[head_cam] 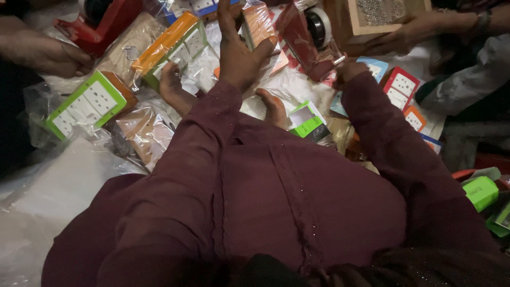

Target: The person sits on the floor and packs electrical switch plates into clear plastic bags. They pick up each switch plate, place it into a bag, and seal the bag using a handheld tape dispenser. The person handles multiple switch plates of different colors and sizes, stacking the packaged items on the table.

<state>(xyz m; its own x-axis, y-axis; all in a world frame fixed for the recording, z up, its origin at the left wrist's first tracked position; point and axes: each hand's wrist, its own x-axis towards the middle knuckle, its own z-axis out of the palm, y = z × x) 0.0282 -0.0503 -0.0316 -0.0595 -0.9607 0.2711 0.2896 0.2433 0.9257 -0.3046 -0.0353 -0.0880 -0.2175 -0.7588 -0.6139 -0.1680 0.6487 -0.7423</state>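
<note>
Left hand (pixel 239 50) up front, fingers spread wide, grip open, palm pressing orange plastic-wrapped packet (pixel 260 24), thumb hooked round its edge. Packet sits top centre among heap of wrapped boxes. Right hand (pixel 348 72) curled near red tape dispenser (pixel 303 40), grip hidden behind sleeve, cannot tell what it holds. Green-and-white box (pixel 308 123) lies just beside right sleeve. Bare feet tucked under maroon sleeves. Other people's hands at top left and top right.

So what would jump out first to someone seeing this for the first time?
The maroon sleeves filling the lower frame, with the left hand spread open over clear-wrapped packets at top centre. Then the green-edged boxes at left and the red tape dispenser by the right hand.
</note>
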